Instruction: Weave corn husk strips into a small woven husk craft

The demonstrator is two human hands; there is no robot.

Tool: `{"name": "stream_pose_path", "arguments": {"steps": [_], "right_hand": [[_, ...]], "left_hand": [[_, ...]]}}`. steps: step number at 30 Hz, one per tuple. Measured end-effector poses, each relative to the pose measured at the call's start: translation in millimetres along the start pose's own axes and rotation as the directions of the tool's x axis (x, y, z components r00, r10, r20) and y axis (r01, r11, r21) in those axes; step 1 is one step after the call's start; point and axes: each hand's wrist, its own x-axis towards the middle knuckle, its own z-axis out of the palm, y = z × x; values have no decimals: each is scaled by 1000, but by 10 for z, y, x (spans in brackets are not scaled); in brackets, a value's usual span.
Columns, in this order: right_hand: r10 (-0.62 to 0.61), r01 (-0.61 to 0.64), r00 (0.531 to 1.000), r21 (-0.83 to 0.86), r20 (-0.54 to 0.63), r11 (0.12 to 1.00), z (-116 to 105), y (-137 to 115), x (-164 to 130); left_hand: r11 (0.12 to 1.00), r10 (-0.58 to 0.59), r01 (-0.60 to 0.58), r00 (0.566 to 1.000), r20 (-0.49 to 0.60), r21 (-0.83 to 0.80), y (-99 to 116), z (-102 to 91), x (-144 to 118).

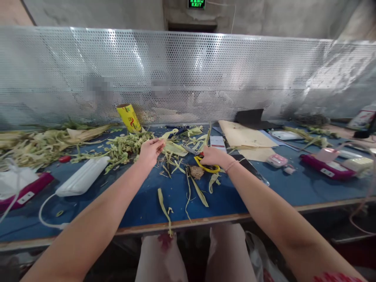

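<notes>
While the left hand (pixel 151 150) pinches a pale leaf (pixel 169 134) over the table (pixel 141 209), the right hand (pixel 214 156) curls around yellow-looped scissors (pixel 209 170), blades pointing leftward, so a careless snip could nick the left hand or send the cut astray.

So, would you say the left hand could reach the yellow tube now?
Probably yes: the yellow tube rises above the green pile, though the left hand holds a leaf strip.
</notes>
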Motion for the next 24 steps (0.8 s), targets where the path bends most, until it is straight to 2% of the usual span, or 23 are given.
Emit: {"name": "stream_pose_path", "arguments": {"steps": [5,9,13,20,24], "right_hand": [[18,-18,1000,8,1,1000,10,13,6],[45,-46,992,-8,-122,999,25,-36,-9],[90,-71,972,96,-215,993,44,-65,32],[-91,193,901,203,-423,960,14,-181,-21],[-112,215,906,215,-409,953,-9,-279,-120]], "left_hand": [[998,-49,49,999,5,-48,-16,-16,35],[998,-47,46,999,-9,-43,-31,-27,73],[998,-22,21,1000,-21,-52,-52,-44,116],[994,6,-10,999,-38,-113,-68,-77,167],[989,32,-38,999,-42,-143,-62,-85,168]]}}
